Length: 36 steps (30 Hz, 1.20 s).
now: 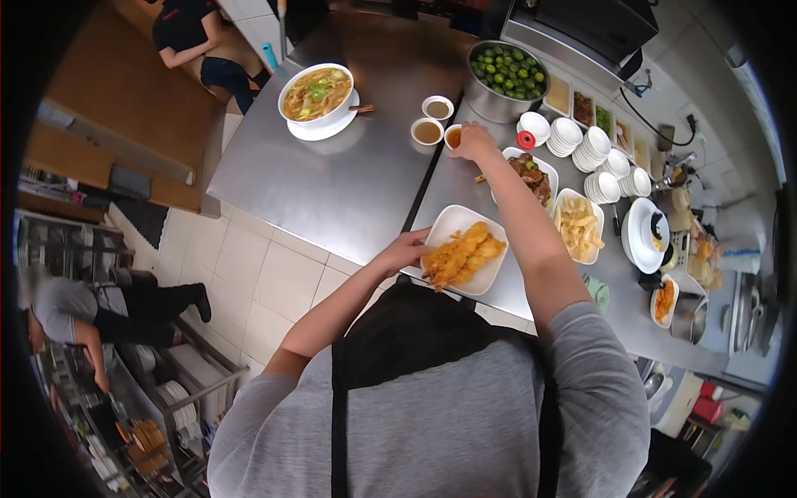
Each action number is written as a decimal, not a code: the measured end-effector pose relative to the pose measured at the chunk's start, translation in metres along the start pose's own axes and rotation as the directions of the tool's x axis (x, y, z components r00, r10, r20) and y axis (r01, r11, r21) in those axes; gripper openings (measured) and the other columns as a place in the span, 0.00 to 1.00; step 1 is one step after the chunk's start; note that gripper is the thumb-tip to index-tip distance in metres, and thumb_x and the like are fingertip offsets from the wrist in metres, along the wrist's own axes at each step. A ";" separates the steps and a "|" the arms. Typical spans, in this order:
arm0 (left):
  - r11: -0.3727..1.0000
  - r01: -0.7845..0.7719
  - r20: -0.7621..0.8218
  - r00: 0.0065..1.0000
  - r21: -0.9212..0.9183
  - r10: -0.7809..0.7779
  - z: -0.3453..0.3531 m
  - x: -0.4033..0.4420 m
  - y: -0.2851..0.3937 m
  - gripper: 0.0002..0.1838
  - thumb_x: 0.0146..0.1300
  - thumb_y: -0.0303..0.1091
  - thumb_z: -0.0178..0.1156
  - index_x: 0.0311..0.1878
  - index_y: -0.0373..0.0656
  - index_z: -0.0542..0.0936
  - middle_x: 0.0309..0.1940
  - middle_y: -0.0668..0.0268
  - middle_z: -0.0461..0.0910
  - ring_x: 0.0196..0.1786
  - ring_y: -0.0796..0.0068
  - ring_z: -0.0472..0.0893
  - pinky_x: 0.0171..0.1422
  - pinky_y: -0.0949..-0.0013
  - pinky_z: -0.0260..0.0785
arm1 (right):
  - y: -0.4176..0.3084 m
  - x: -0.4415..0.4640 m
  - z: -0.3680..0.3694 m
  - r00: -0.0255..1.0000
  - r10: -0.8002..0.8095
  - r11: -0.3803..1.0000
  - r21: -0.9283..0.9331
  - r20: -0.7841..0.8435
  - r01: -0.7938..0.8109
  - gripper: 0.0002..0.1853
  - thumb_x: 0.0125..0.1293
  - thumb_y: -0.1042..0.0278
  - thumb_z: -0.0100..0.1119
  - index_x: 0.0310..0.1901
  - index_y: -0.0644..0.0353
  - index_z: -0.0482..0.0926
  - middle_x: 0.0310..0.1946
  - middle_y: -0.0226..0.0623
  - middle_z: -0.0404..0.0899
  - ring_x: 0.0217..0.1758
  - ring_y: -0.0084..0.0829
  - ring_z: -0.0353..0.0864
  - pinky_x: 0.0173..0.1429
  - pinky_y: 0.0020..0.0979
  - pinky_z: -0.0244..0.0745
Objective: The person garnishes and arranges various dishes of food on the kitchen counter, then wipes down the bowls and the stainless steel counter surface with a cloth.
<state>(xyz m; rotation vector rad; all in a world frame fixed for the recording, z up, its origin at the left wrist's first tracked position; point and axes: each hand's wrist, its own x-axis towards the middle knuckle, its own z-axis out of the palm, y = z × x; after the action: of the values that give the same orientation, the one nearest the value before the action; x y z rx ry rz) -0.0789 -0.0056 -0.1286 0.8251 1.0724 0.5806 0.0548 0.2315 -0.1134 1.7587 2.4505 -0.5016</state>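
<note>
Left hand (407, 251) gripping plate (449, 219) of fried food (465, 253), right hand (477, 142) at sauce cup (453, 137), can't tell if grasping.

Shiny grey metal table (315, 199). On it: round white plate (325, 134) under round white soup bowl (334, 117); two small white cups (427, 144) of brown sauce (427, 131); small white cup (447, 143) of orange sauce (454, 138) just beside; big silver metal pot (494, 102) of green limes (508, 70); stacks of small white dishes (589, 153).

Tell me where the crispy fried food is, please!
In the head view, the fried food is just right of centre, on a white plate with the left hand at its left edge.
</note>
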 end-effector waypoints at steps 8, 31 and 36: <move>0.999 0.034 0.093 0.995 -0.023 -0.032 -0.007 0.016 0.002 0.27 0.58 0.33 0.50 0.63 0.52 0.60 0.44 0.66 0.74 0.43 0.77 0.74 0.45 0.73 0.70 | -0.006 -0.006 0.007 0.990 -0.028 0.999 0.031 -0.141 0.033 0.34 0.35 0.57 0.67 0.46 0.65 0.67 0.47 0.47 0.68 0.52 0.42 0.68 0.54 0.35 0.67; 0.770 -0.071 -0.166 0.985 -0.634 -0.046 -0.102 0.050 0.032 0.20 0.61 0.28 0.45 0.55 0.31 0.58 0.50 0.44 0.65 0.54 0.53 0.69 0.58 0.60 0.65 | -0.045 -0.059 -0.010 0.981 -0.192 0.967 -0.164 0.038 0.196 0.25 0.45 0.57 0.62 0.46 0.58 0.72 0.49 0.40 0.67 0.54 0.40 0.66 0.60 0.47 0.56; 0.730 -0.081 -0.165 0.985 -0.679 -0.044 -0.100 0.061 0.039 0.18 0.60 0.26 0.44 0.53 0.30 0.59 0.50 0.42 0.63 0.54 0.51 0.68 0.59 0.59 0.64 | 0.004 -0.074 0.005 0.987 -0.146 0.737 -0.674 -0.071 0.060 0.14 0.55 0.66 0.48 0.43 0.55 0.76 0.46 0.36 0.69 0.60 0.40 0.60 0.64 0.59 0.39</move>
<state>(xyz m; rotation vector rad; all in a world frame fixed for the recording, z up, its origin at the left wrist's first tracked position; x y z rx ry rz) -0.1490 0.0934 -0.1526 0.1267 0.8967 1.0033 0.0826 0.1643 -0.1002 1.3638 2.3565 0.4687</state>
